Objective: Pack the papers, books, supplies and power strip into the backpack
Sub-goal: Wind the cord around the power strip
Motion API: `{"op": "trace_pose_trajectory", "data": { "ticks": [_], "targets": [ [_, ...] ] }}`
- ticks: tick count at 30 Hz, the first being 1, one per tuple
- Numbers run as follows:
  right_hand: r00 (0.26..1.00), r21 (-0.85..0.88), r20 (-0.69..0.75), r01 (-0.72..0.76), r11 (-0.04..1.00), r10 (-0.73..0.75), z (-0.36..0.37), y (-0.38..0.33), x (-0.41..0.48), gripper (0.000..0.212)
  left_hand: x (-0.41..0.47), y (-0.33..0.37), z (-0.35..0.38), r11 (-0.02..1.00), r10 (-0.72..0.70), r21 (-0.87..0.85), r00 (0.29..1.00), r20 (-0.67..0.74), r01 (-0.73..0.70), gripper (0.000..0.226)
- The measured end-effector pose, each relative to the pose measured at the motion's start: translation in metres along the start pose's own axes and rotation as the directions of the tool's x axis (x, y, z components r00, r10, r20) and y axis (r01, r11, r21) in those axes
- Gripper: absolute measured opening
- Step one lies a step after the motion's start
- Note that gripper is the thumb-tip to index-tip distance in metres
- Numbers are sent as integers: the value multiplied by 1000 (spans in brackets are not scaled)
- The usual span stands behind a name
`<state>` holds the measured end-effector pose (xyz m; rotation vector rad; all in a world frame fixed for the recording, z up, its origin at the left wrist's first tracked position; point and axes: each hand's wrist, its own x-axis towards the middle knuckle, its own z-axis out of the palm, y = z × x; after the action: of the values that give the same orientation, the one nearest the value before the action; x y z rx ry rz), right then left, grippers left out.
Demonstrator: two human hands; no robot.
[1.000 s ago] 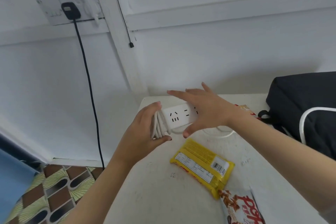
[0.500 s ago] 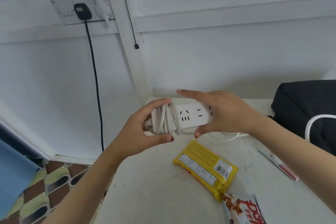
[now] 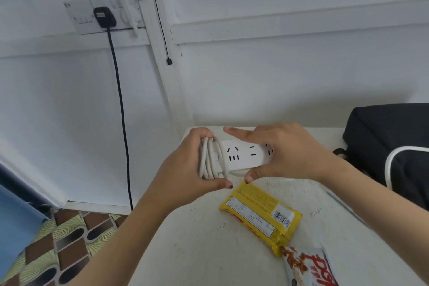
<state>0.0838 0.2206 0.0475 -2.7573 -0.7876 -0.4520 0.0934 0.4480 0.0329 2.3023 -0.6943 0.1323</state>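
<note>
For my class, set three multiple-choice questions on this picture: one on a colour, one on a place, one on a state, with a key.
1. The backpack is: A blue; B black; C yellow.
2. The yellow packet lies: A on the floor; B in the backpack; C on the table.
3. The power strip is: A held by left hand and right hand; B lying untouched; C hanging from the wall.
Key: 1 B, its fabric is black; 2 C, it rests flat on the table; 3 A, each hand grips one end.
</note>
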Motion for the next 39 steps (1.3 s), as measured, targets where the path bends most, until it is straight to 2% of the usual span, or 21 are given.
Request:
{"op": "trace_pose_trajectory", "data": {
  "ticks": [6,9,16,22,29,33,36,39],
  "targets": [
    [976,-305,-111,147,941,-189,-4,2,3,85,1,-4,1,990,-1,-138,998,-65,-8,83],
    [971,-357,-106,166,919,-216,-9,-6,4,73,4,-1,0,987,8,-160,998,-68,-19,87],
    [964,-231,-188,142,963,-188,-9,-11,7,66,10,7,-4,981,63,-181,997,-49,-70,98],
    [965,-182,-216,107,977,-146,-9,-17,7,63,11,6,-1,983,105,-149,994,-18,-106,97],
    [940,-167,-319,72,983,-123,2,-22,6,59,10,0,6,988,154,-23,986,-56,-156,87],
    [944,-151,-314,54,987,-100,2,-25,5,61,10,-3,7,968,252,49,958,-134,-248,72],
    [969,-36,-245,21,999,-29,-12,-25,7,67,11,-7,8,959,282,69,943,-175,-274,70],
    [960,190,-230,-114,975,157,-28,-17,5,64,9,-10,6,969,242,5,950,-200,-246,69]
  ]
}}
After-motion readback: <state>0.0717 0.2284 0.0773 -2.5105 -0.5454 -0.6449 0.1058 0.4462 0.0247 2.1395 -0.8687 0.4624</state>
